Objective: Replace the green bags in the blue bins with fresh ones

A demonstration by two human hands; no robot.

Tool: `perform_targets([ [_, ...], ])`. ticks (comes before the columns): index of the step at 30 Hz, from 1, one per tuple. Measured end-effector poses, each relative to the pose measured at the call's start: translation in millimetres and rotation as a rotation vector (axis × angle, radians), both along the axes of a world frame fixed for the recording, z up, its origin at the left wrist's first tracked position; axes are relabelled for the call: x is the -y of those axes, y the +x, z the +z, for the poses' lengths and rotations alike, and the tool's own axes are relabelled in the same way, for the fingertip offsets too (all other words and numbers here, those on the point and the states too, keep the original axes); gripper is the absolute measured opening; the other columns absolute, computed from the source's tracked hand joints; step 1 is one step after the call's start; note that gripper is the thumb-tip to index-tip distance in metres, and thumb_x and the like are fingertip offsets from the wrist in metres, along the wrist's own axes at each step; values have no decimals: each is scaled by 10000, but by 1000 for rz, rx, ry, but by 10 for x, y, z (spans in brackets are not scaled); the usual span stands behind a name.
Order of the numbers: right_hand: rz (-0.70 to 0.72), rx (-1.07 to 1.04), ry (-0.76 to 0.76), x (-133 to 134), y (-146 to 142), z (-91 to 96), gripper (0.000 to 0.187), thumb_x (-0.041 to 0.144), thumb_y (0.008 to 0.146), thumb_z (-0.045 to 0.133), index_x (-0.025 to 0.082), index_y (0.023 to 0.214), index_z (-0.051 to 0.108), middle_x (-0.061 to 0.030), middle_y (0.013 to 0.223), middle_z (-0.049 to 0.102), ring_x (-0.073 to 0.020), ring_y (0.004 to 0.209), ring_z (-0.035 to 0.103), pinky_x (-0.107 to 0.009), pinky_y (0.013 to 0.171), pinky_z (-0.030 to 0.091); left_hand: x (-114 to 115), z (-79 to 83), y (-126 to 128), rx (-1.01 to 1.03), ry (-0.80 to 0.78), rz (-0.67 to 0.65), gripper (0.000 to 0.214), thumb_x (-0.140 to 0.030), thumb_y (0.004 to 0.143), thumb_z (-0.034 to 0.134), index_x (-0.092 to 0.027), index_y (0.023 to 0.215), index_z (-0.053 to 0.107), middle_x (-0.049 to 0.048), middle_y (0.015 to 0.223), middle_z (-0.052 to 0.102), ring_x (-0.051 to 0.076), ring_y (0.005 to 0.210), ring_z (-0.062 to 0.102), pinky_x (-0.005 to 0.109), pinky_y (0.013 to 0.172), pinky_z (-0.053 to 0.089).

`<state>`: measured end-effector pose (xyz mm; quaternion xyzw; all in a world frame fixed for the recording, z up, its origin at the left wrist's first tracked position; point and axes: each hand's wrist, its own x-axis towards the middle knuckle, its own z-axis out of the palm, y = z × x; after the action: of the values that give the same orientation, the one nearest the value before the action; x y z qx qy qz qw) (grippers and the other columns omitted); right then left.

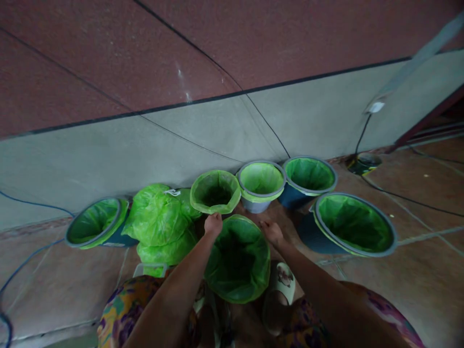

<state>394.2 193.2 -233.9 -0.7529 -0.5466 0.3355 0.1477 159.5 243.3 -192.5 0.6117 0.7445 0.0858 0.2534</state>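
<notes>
A bin lined with a green bag (pixel 239 261) stands right in front of me on the tiled floor. My left hand (pixel 213 224) is closed on the far left part of its rim. My right hand (pixel 271 231) grips the far right part of the same rim, fingers curled over the green plastic. Both forearms reach forward on either side of the bin. Just beyond my hands stand another green-lined bin (pixel 215 192) and a grey bin with a green liner (pixel 261 185).
More lined bins stand along the wall: a blue one (pixel 308 180), a large tilted one at right (pixel 353 223), and one at left (pixel 96 222). Filled green bags (pixel 159 220) are piled at left. Cables cross the floor and wall; a slippered foot (pixel 281 285) shows below.
</notes>
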Motion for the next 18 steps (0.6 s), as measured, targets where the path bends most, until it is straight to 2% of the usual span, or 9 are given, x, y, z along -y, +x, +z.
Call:
perform_targets([
  [3,53,-97,32,-24,-80,-81,450,391,927,308,143,973,681,-103,919,705,-202,898,633,-271,784,451,-23,-146,-23,11,-29,-51,368,-357,908,383,-178,956,701,97,957,710,194,882,646,252,740,442],
  [6,134,-163,50,-4,-148,-135,453,384,929,289,143,972,670,-104,914,703,-212,893,635,-297,816,452,1,-214,-91,39,-42,-140,341,-404,883,443,-202,919,714,64,939,718,174,878,640,233,756,432],
  [8,170,-181,44,24,-184,-156,453,370,930,276,140,964,665,-110,906,700,-217,874,640,-309,813,456,13,-241,-152,63,-24,-228,326,-408,874,463,-210,903,721,50,928,721,165,868,638,231,769,432],
  [11,209,-184,63,73,-217,-173,399,334,924,306,141,1079,619,-115,995,688,-214,929,632,-302,831,452,14,-281,-249,82,55,-383,300,-392,866,482,-228,980,706,32,1009,710,160,930,629,235,841,430],
  [15,240,-99,45,145,-246,-191,409,241,892,376,117,1267,480,-136,1064,670,-227,995,614,-315,844,450,23,-320,-331,-47,28,-512,303,-376,855,495,-251,1082,652,27,1057,693,179,972,623,264,882,433],
  [18,239,-41,5,185,-275,-203,421,203,894,347,107,1294,439,-140,1007,683,-228,924,638,-328,808,461,47,-320,-323,-180,-24,-516,313,-385,873,447,-243,1090,623,49,1016,693,198,959,627,292,859,447],
])
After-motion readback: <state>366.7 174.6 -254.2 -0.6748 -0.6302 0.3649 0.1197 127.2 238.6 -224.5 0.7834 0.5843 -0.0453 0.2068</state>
